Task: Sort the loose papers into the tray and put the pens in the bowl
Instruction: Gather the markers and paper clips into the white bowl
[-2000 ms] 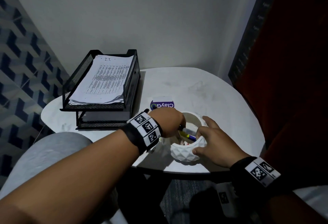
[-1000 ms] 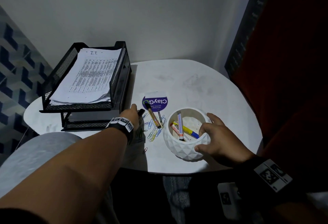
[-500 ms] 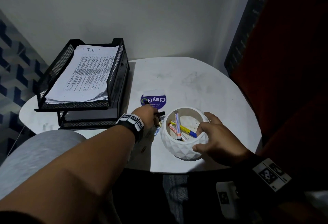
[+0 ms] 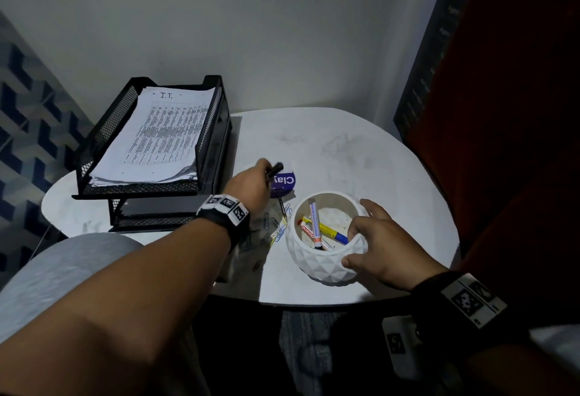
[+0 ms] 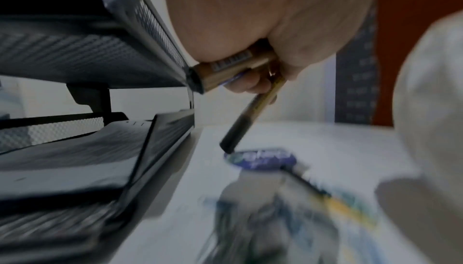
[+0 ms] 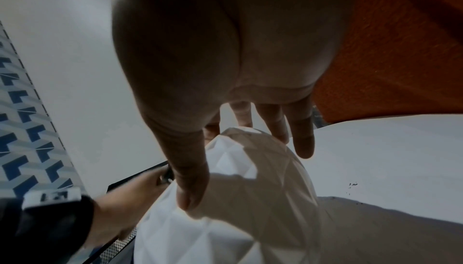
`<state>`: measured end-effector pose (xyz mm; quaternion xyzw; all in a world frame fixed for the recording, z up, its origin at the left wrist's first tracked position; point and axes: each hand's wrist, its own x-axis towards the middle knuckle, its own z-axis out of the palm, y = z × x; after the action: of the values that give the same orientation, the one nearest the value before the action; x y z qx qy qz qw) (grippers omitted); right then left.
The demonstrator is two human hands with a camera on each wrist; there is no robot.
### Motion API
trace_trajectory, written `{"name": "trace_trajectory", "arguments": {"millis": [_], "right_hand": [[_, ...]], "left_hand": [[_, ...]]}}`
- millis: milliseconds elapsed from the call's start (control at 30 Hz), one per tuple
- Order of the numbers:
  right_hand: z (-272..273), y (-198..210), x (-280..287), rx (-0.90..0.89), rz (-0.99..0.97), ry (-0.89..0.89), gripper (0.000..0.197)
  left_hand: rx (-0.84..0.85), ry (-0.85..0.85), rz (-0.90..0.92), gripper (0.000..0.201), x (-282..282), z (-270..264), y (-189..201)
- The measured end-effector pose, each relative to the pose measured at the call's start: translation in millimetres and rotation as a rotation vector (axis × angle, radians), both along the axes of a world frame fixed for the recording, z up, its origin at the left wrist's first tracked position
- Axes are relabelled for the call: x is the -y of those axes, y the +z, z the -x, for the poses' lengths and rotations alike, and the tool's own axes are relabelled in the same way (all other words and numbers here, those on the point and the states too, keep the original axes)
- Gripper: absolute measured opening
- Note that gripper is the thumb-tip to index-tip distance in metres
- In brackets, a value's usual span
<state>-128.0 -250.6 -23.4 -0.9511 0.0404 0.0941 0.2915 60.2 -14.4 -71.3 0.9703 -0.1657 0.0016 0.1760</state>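
Two hands are over a white table [image 4: 361, 157] in the head view. The left hand [image 4: 251, 185] is curled around pens [image 4: 273, 170] whose dark ends stick out past the fingers, above a purple sticker [image 4: 284, 183]. The right hand [image 4: 383, 242] holds the side of a white bowl [image 4: 323, 257], with the thumb on its bumpy wall and the fingers curved at its rim. Inside the bowl lie a few markers [image 4: 314, 223], one white with a purple end, one yellow and blue. Just left of the bowl are colored paper clips [image 4: 273, 226] and a thin black pen [image 4: 282, 207] on the table. A black mesh tray [image 4: 103, 132] stands at the back left, and a stack of printed papers [image 4: 160, 135] lies in its top level.

From the left wrist, the hand [image 5: 263, 20] grips a gold marker [image 5: 225, 70] and a slimmer pen with a black cap [image 5: 240, 125]; that cap points down at the blurry sticker [image 5: 260, 158]. The tray [image 5: 87, 54] is close on the left.

From the right wrist, the thumb [image 6: 188, 169] presses the bowl's wall [image 6: 238, 199] and the fingers [image 6: 300, 135] reach over its top. The left hand [image 6: 130, 195] shows behind the bowl.
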Motion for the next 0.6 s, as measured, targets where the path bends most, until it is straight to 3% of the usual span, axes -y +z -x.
{"name": "trace_trajectory", "arguments": {"millis": [100, 267, 400, 600], "right_hand": [[1.8, 3.3, -4.1, 0.0, 0.006, -0.003, 0.032], [3.8, 9.4, -13.9, 0.019, 0.001, 0.016, 0.03], [9.2, 12.8, -19.8, 0.041, 0.017, 0.023, 0.032], [17.2, 12.1, -15.7, 0.038, 0.004, 0.025, 0.031]], "left_hand": [[-0.036, 0.034, 0.308, 0.019, 14.1, 8.8, 46.4], [-0.206, -0.172, 0.693, 0.012, 49.9, 60.1, 91.7], [-0.387, -0.178, 0.743, 0.021, 65.2, 95.5, 70.0], [-0.474, -0.155, 0.754, 0.039, 65.6, 102.9, 48.1]]}}
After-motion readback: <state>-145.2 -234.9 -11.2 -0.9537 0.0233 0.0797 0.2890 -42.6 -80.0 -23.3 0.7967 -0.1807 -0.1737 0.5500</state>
